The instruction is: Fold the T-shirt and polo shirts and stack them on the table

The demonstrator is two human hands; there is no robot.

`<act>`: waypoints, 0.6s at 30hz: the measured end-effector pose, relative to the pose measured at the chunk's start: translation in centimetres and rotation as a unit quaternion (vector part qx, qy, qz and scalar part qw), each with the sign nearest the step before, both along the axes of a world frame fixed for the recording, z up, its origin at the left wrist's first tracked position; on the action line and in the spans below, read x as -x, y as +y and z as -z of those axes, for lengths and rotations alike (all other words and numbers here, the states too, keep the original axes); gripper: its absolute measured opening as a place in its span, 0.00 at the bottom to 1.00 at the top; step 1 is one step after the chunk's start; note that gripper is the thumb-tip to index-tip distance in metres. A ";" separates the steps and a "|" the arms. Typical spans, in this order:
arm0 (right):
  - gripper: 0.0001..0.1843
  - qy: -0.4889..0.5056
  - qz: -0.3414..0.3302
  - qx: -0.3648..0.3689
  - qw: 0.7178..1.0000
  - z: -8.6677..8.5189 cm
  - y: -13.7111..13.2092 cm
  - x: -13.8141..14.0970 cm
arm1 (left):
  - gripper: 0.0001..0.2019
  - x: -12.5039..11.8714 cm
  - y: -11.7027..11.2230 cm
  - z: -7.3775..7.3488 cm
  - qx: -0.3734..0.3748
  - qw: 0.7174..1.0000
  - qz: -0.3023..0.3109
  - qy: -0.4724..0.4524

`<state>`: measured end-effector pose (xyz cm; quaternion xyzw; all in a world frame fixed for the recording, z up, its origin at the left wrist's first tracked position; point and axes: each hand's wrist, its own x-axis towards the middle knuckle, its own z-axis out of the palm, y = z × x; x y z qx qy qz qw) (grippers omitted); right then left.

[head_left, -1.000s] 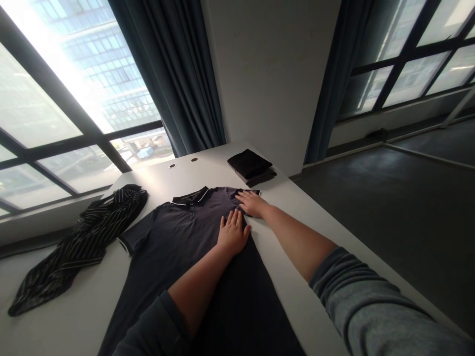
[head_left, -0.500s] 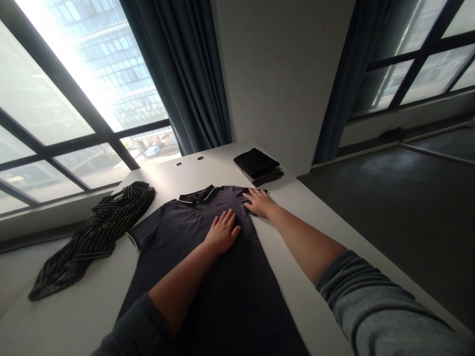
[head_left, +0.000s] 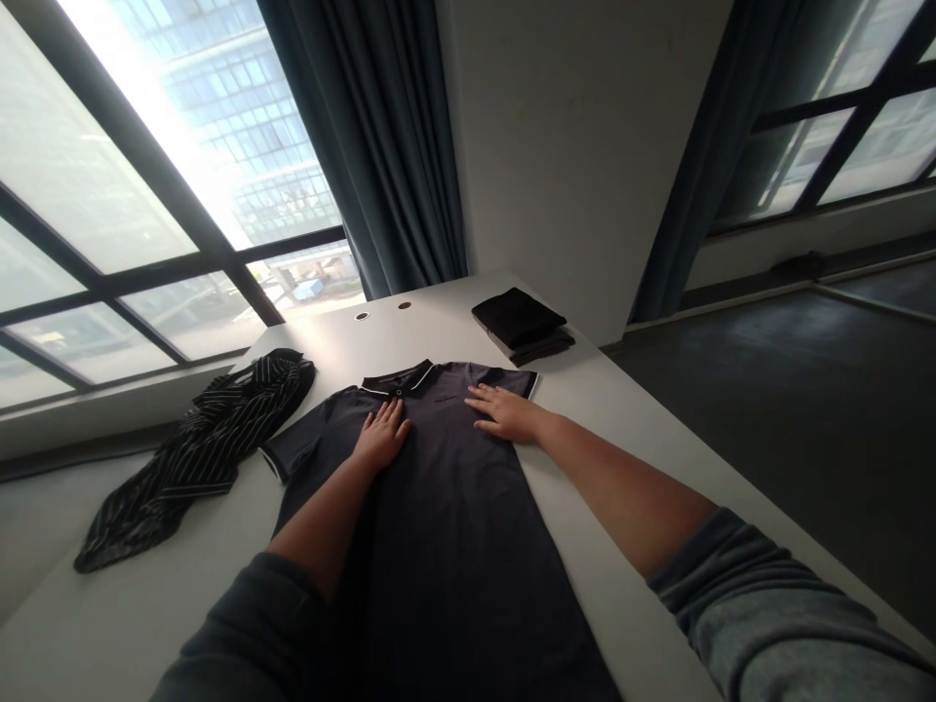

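Note:
A dark polo shirt lies spread out, front up, with its white-edged collar at the far end and its lower part running off the bottom of the view. My left hand rests flat on the chest just below the collar, fingers stretched out over the button placket. On the shirt's right shoulder side, near the sleeve, my right hand lies flat with its fingers apart. Neither hand grips the cloth. The white-trimmed sleeve ends point outward on both sides.
The shirt lies on a white table. Beyond it, at the far right, sits a stack of folded dark clothes. A crumpled black striped garment lies on the left. Two round holes pierce the tabletop near the window and curtain.
My left hand has moved left and up from mid-chest to the placket. My right hand has slid inward from the sleeve onto the shoulder area. The view has shifted slightly.

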<state>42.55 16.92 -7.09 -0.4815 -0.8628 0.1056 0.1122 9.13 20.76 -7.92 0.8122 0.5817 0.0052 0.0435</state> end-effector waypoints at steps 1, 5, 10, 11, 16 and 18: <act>0.38 -0.007 -0.006 0.019 1.000 0.3 0.0 0.0 | 0.32 0.1 0.1 0.1 0.002 1.000 0.001 -0.005; 0.40 -0.023 -0.006 0.039 0.999 0.9 0.1 -0.3 | 0.33 1.0 0.4 0.3 -0.009 0.999 -0.041 -0.012; 0.39 -0.009 -0.006 0.034 0.999 0.9 0.2 -0.4 | 0.36 3.5 1.9 -0.1 -0.035 0.988 -0.147 0.006; 0.39 -0.006 -0.006 0.033 0.999 1.0 0.2 -0.4 | 0.36 4.1 2.4 -0.2 -0.036 0.988 -0.147 0.017; 0.39 -0.003 -0.002 0.033 0.999 1.2 0.3 -0.5 | 0.34 6.7 5.4 -0.8 -0.003 0.993 -0.108 0.050; 0.39 -0.002 -0.002 0.035 0.999 1.2 0.3 -0.5 | 0.34 7.6 6.3 -0.9 0.013 0.993 -0.106 0.046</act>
